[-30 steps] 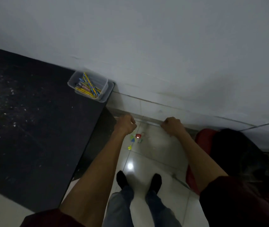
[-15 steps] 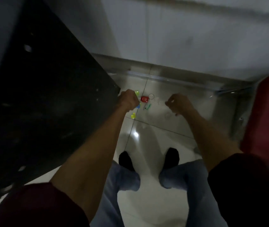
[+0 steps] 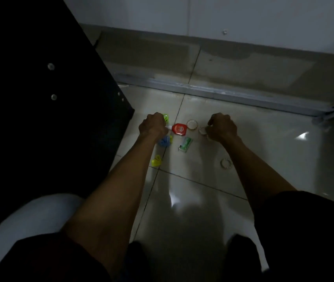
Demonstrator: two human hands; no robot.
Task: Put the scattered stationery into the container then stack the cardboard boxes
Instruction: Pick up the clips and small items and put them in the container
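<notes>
In the dim light, small stationery lies scattered on the glossy tiled floor (image 3: 264, 159), and most of it is hard to identify. A red case (image 3: 179, 129) carries a pale label whose print is too small to read. Just right of it lies a clear tape roll (image 3: 192, 124). Below it is a green-and-white packet (image 3: 185, 144), its lettering illegible. The left hand (image 3: 153, 127), just left of the case, half hides a green clip (image 3: 165, 117) and a blue clip (image 3: 164, 141). A yellow clip (image 3: 156, 161) lies lower left. The right hand (image 3: 222, 127), right of the case, covers part of a smaller roll (image 3: 202, 130). Both hands show curled knuckles, and whether either grips anything cannot be told. Another roll (image 3: 226, 163) sits lower right.
</notes>
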